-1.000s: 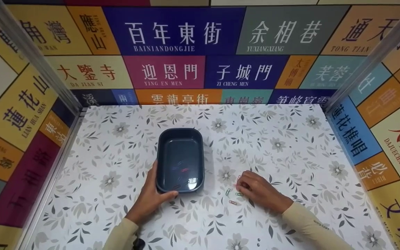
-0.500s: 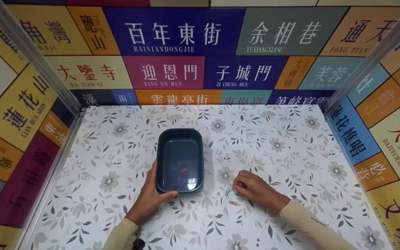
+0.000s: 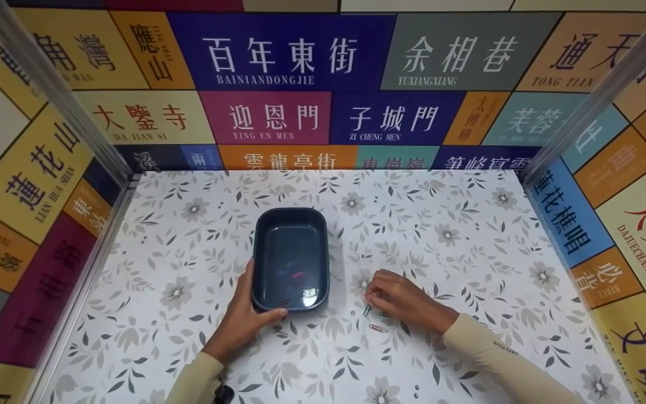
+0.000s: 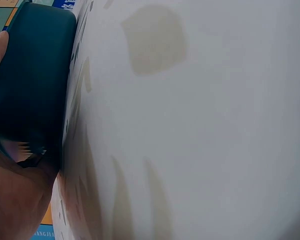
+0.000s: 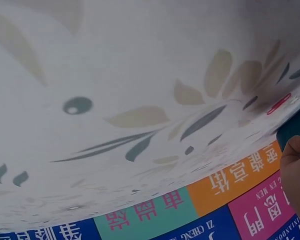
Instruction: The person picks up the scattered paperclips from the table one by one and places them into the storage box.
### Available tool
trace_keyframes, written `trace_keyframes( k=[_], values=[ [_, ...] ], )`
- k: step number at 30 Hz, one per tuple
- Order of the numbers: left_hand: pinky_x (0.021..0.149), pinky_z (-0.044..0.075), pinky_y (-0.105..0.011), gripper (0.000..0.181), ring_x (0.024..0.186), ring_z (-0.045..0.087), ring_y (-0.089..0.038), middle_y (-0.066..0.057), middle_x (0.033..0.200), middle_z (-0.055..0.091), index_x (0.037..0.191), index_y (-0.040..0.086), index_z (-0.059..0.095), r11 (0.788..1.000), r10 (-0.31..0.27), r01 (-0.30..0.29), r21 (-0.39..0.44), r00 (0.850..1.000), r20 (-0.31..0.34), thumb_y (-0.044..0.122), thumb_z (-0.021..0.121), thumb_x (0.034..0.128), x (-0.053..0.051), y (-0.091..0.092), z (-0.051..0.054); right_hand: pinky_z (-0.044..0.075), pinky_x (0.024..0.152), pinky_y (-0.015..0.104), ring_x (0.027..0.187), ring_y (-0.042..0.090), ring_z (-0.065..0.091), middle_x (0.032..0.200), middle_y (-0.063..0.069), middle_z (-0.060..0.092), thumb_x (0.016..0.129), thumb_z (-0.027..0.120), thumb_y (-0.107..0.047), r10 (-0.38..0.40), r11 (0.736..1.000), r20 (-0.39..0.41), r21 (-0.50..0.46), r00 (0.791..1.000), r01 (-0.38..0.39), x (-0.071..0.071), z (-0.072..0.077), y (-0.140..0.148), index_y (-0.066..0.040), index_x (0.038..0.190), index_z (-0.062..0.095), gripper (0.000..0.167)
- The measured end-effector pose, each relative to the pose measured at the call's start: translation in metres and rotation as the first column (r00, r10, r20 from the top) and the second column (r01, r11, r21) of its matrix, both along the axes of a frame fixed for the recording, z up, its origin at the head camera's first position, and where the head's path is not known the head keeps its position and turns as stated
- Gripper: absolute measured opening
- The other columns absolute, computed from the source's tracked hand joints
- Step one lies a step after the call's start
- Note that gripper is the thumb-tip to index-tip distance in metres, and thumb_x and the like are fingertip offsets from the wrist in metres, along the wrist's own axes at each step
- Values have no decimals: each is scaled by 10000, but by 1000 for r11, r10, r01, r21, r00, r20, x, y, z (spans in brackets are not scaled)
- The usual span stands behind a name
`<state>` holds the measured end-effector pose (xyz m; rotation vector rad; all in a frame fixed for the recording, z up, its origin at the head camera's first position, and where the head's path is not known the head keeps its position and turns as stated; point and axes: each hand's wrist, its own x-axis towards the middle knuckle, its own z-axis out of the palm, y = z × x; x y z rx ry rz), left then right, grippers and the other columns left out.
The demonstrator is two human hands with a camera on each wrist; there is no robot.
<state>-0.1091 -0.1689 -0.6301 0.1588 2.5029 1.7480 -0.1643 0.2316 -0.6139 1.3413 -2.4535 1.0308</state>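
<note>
Sleeves point(image 3: 508, 356) in a pale yellow come in at the bottom edge of the frame. Just beyond them, right of lower centre, a red paper clip point(image 3: 375, 327) lies on the flowered table point(image 3: 469, 280). A green paper clip point(image 3: 367, 310) sits slightly higher in the frame, right by the fingertips of the right hand point(image 3: 404, 298). Those fingers are bent and drawn together as in a pinch, but whether they hold a clip is too small to tell. The clips look light, thin and springy, hard to break yet awkward to lift from a flat surface (a fingernail would help); a pinch across the long sides seems the surest hold.

At lower centre-left, the left hand point(image 3: 244, 314) grips the dark blue dish point(image 3: 292, 241), fingers along its left wall and thumb at the near rim. The dish stands left of the frame's middle, upright on the table. It looks stiff and glossy, so the smooth wall may slip a little; its material, and so its weight, I cannot tell. The near left corner, where wall and rim meet, seems a sound place to steady it. On its floor lie a pink paper clip point(image 3: 298, 275) and some darker, fainter ones. Across the top stands a wall of coloured signs point(image 3: 278, 53).
</note>
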Motion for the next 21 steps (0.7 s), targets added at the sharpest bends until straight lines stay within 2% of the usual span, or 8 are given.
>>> trace_keyframes(
  k=[6,13,21],
  values=[
    [1322,143,-579,1338,1677,165,-317,-98,1831,163,1796,234,45,1000,3,-3,-7,1000,-4,375,981,851,2,0,0,477,718,194,784,90,559,889,-27,618,979,808,-5,21,1000,-2,14,1000,-21,-4,5,-7,-111,955,710,146],
    [1320,142,-576,1338,1671,180,-328,-118,1825,181,1795,196,55,1000,0,0,-6,1000,-30,365,984,847,0,0,-1,511,728,228,810,101,585,896,-26,631,967,797,2,40,999,-20,29,999,-40,-9,14,-15,-97,954,710,132],
    [1323,138,-569,1358,1676,167,-307,-85,1833,168,1796,237,31,1000,2,-2,-13,1000,-10,399,982,841,1,0,0,517,722,226,807,102,590,906,-28,646,972,789,4,84,995,-57,63,995,-81,-16,24,-29,-104,943,739,123]
  ],
)
